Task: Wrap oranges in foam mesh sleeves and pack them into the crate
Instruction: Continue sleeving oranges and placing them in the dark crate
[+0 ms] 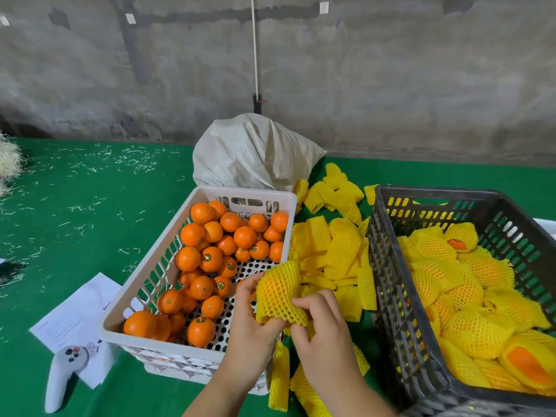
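You're mid-wrap: sleeve (278, 291) is going over an orange, fruit showing as an orange glow thru the mesh, so it looks most of the way in. Left hand (251, 322) grips sleeve + fruit from the left/underneath, fingers curled on it. Right hand (320, 332) pinches the sleeve's near edge, thumb + fingers on the frilled rim. Hands close together, both clamped on the same piece, held above the gap between white basket (198, 361) and black crate (388, 266).

Next, IMO: pull the rim down so the mesh closes over the exposed end, then move it right and set it in the crate. Needs a steady hold w/ the left while the right stretches; foam mesh is soft and prob springs back, so ease it, don't yank.

Look of things: sleeve is yellow, open diamond net, stretched round where the fruit sits, loose at the near end. Crate already holds many wrapped ones; a couple show bare peel at an end. Basket approx half full of bare oranges (210, 258). Spare sleeves (334, 251) piled on the green surface (75, 206) between the two.
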Available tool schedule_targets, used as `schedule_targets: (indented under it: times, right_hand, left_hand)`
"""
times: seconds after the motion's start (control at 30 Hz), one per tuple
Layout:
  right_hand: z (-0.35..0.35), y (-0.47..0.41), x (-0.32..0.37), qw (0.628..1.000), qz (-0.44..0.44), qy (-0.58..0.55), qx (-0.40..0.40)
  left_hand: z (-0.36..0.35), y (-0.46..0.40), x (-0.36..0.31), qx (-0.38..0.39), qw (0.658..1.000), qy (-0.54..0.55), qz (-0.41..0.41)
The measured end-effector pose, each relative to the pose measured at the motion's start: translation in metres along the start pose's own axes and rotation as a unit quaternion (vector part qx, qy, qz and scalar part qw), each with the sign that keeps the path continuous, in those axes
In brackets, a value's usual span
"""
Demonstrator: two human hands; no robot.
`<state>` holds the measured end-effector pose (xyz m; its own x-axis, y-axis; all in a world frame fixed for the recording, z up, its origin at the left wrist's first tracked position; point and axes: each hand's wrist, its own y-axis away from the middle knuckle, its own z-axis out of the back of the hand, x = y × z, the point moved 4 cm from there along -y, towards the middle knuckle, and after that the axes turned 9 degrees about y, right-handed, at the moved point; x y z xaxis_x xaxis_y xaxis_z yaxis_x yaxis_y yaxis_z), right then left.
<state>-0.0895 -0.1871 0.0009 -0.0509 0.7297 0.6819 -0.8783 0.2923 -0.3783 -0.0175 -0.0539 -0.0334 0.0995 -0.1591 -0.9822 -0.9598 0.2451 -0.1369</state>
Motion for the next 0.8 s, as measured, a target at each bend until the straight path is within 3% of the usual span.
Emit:
schedule_targets:
  times: [0.17, 0.3, 0.47, 0.57, 0.67, 0.73, 0.8]
  right_hand:
    - [0.004, -0.011, -0.011, 0.998, -0.046, -0.029, 0.018]
    - [0.001, -0.012, -0.016, 0.992, -0.078, -0.015, 0.093]
    - [-0.007, 0.002, -0.018, 0.990, -0.086, -0.014, 0.107]
    - [-0.002, -0.003, -0.017, 0.970, -0.158, -0.117, 0.143]
    - [0.008, -0.013, -0.016, 0.918, -0.235, -0.299, 0.112]
    - [0.004, -0.016, -0.005, 0.901, -0.239, -0.330, 0.147]
    - [-0.006, -0.017, 0.004, 0.911, -0.232, -0.294, 0.174]
  left_hand:
    - [0.001, 0.000, -0.003, -0.003, 1.000, -0.011, -0.008]
    - [-0.002, 0.001, -0.005, 0.029, 0.999, -0.025, -0.020]
    - [-0.002, 0.003, -0.005, 0.003, 1.000, -0.018, -0.016]
    - [-0.001, 0.003, -0.003, -0.001, 0.999, -0.043, -0.023]
    - [-0.003, 0.003, -0.002, 0.026, 0.998, -0.052, -0.008]
    - [-0.006, 0.005, -0.002, 0.065, 0.996, -0.067, -0.003]
    - [-0.010, 0.008, -0.003, 0.099, 0.990, -0.097, -0.016]
